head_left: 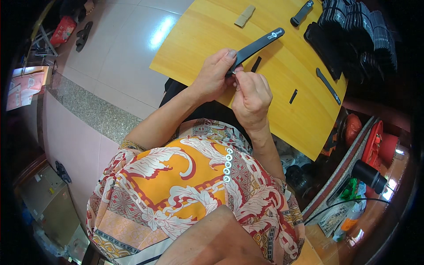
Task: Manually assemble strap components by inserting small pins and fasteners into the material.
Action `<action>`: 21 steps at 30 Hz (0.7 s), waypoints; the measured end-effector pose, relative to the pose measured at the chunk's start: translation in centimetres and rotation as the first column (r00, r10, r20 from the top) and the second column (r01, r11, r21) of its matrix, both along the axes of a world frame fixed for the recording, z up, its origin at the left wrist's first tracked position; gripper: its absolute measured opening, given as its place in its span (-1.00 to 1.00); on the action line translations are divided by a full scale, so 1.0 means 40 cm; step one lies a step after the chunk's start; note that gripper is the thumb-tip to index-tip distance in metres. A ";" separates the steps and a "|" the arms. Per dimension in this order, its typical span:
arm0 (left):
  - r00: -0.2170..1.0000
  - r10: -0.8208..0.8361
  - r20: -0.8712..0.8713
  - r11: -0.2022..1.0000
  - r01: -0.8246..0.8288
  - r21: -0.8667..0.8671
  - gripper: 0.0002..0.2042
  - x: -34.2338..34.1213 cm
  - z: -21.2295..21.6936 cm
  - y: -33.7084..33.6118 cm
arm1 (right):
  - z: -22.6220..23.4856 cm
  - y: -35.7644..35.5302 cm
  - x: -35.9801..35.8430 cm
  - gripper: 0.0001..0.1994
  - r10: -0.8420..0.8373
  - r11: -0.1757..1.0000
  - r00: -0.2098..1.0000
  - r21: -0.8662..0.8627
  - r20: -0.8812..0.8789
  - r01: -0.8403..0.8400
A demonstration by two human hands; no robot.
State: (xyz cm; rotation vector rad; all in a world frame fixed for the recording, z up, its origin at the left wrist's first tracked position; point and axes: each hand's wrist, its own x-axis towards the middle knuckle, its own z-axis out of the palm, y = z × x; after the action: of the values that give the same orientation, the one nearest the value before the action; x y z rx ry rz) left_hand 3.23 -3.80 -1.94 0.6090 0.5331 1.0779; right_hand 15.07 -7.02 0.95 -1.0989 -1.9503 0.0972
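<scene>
My left hand (215, 74) is closed round the lower end of a flat black strap (260, 43), its thumb pressed along the top. The strap slants up to the right over the table and carries a white mark near its rounded far end. Right beside it, my right hand (252, 95) is closed in a pinch at the strap's lower end. A small pale bit shows at those fingertips, too small to name. Just past my hands, a short black strip (256, 64) lies on the table, and a smaller black piece (293, 96) rests farther right.
The yellow wooden table (304, 121) also bears a tan folded piece (244, 16), a black strap (301, 13) at the back and another strap (328, 86) at the right. Bundled black strips (349, 20) and a black pouch (324, 48) crowd its far right. A black cylinder (369, 176) stands lower right.
</scene>
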 end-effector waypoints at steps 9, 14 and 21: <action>0.988 0.044 -0.151 0.994 -0.028 0.103 -0.75 0.005 -0.001 -0.001 | 0.013 -0.003 0.002 -0.82 -0.019 1.000 0.998 -0.013 0.060 0.020; 0.956 0.113 -0.270 0.979 -0.062 0.192 -0.73 0.007 0.003 -0.012 | 0.011 0.001 0.016 -0.81 0.021 0.941 0.947 -0.314 -0.322 -0.127; 0.807 0.297 -0.511 0.910 -0.077 0.407 -0.74 0.025 0.020 -0.015 | 0.016 -0.006 0.010 -0.84 -0.004 0.998 0.999 -0.063 -0.037 0.001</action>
State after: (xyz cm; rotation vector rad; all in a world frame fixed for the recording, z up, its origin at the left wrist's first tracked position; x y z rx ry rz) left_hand 4.21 -4.38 -1.15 1.2541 0.9343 1.1977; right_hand 15.48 -7.26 1.57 -1.1324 -1.9242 0.1772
